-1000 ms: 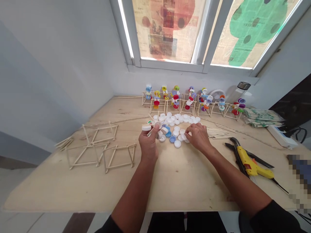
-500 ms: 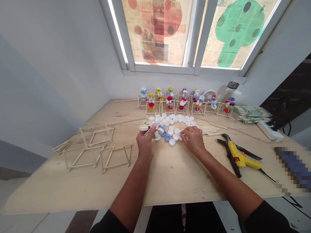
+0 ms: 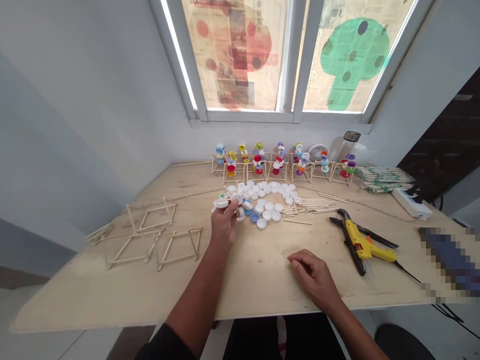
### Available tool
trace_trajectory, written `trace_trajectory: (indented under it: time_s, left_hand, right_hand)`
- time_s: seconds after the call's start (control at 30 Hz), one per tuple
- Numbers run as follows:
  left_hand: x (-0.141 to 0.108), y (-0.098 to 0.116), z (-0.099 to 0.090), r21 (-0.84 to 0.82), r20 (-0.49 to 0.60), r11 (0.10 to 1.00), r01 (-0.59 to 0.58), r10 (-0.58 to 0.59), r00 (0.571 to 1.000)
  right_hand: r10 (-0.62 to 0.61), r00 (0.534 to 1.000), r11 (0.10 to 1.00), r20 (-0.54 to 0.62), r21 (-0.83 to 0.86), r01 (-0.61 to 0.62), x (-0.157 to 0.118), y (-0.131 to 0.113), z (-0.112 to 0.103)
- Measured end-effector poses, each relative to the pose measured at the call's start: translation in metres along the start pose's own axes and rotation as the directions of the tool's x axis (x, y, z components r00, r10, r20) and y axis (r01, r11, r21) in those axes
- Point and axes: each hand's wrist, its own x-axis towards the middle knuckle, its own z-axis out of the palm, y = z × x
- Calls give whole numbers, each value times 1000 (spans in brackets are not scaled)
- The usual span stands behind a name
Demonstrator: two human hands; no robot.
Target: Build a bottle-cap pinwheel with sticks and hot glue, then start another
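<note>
From afar I counted one left hand [image 3: 224, 223], one right hand [image 3: 317, 278], three bare stick frames [image 3: 178, 262], about eleven coloured wheels [image 3: 257, 158], one glue gun [image 3: 353, 234], one fan [image 3: 318, 153], one bottle [image 3: 345, 148], one power strip [image 3: 412, 205]; the loose caps [image 3: 267, 215] overlapped beyond counting.

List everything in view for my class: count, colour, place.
Table: one, pale wood, centre
Window: one, grey, back
Paper pictures: two, red and green, window
Cap models: about eleven, multicoloured, back
Fan: one, white, back
Bottle: one, clear, back right
Stick packs: several, pale and green, right
Power strip: one, white, right
Glue gun: one, yellow, right
Tool: one, black, under glue gun
Blurred object: one, bluish, far right
White caps: many, white, centre
Blue caps: few, blue, centre
Loose sticks: many, pale, right and left
Stick frames: three, pale, left
Held piece: one, white, in left hand
Left hand: one, bare, holding piece
Right hand: one, bare, curled, front
Legs: two, black, bottom
</note>
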Motion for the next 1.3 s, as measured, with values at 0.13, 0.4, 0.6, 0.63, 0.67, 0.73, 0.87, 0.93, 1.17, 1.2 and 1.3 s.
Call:
trace_trajectory:
  time_s: [0.13, 0.4, 0.6, 0.63, 0.67, 0.73, 0.87, 0.93, 1.17, 1.2, 1.3]
  left_hand:
    - [-6, 7, 5, 6, 39, 1000, -4, 3, 999]
    - [-58, 13, -3, -131, 113, 979, 157, -142, 983]
    - [-99, 11, -30, -320, 159, 897, 304, -265, 951]
    - [-104, 10, -33, -349, 177, 880, 323, -276, 945]
    - [-108, 8, -37, -372, 194, 864, 339, -285, 939]
    - [-115, 6, -42, -400, 217, 842, 361, -295, 931]
    - [-121, 1, -46, -376, 219, 850, 369, -306, 927]
    - [-122, -1, -46, -350, 211, 866, 357, -298, 931]
    - [-124, -2, -43, -279, 200, 897, 342, -294, 935]
    - [-124, -3, -43, -272, 200, 900, 340, -292, 935]
    - [-124, -4, -42, -255, 196, 909, 330, -285, 938]
  right_hand:
    - [-47, 999, 999, -23, -13, 47, 1, 1, 1]
    - [-88, 996, 996, -33, -31, 87, -1, 3, 1]
    - [-97, 994, 995, -59, -35, 95, -2, 8, -1]
    - [-98, 993, 995, -59, -38, 96, -2, 8, -1]
    - [-99, 993, 994, -59, -42, 96, -2, 9, -1]
    - [-99, 993, 994, -60, -53, 96, -2, 9, -1]
    - [-99, 993, 993, -69, -76, 94, -2, 9, -1]
    - [-97, 993, 993, -72, -81, 91, -2, 10, -1]
    - [-91, 993, 994, -70, -71, 86, -3, 9, -1]
    - [-92, 993, 994, -70, -68, 88, -3, 9, -2]
    - [-96, 993, 994, -72, -58, 92, -3, 9, -1]
